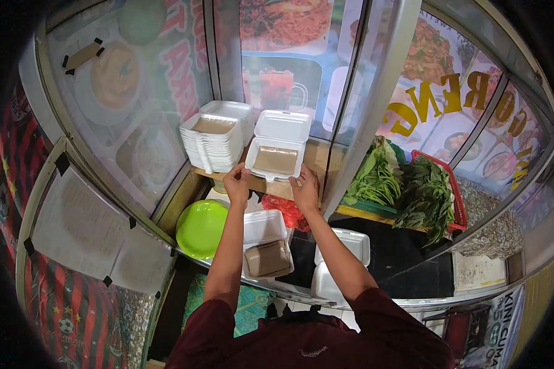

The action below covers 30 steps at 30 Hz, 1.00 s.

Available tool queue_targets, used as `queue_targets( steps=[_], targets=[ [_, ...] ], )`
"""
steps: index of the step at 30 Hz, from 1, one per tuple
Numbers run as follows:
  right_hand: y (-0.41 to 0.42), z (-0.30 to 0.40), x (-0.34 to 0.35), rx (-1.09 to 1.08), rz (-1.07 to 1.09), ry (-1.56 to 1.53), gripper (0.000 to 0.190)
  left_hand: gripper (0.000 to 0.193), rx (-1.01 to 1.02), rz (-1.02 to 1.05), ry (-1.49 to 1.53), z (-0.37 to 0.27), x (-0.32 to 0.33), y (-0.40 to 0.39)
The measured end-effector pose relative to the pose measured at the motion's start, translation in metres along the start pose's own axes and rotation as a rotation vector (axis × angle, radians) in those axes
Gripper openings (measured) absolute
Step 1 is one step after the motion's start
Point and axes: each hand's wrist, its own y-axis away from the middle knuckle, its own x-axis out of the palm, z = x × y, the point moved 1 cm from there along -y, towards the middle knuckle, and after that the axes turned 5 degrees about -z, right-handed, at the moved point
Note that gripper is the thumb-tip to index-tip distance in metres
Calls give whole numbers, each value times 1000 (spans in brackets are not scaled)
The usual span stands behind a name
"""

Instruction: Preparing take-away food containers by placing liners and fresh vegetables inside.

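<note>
An open white foam food box (277, 159) rests on a wooden shelf, its lid tilted up at the back and a brown paper sheet lining its base. My left hand (237, 184) pinches its front left corner, while my right hand (305, 189) grips the front right one. To the left rises a stack of open foam boxes (212, 145), the top one paper-lined. Below my wrists, another open foam box (266, 259) holds brown paper. Beside my right forearm lies a third open foam box (325, 279), partly hidden by that arm.
A green plate (202, 229) sits left of my left forearm. Red plastic (284, 210) lies under the shelf. At right, leafy greens (374, 177) fill a green basket, and more leaves hang over a red basket (457, 203). Glass panels and a metal post (374, 101) enclose the stall.
</note>
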Motion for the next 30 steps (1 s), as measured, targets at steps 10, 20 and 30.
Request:
queue_targets(
  steps=[10, 20, 30],
  targets=[
    [-3, -26, 3, -16, 23, 216, 48, 24, 58, -42, -185, 12, 5, -4],
    [-2, -36, 7, -50, 2, 333, 47, 23, 125, -35, -261, 21, 4, -2],
    [4, -35, 5, 0, 36, 322, 54, 31, 123, -44, -284, 15, 5, 4]
  ],
)
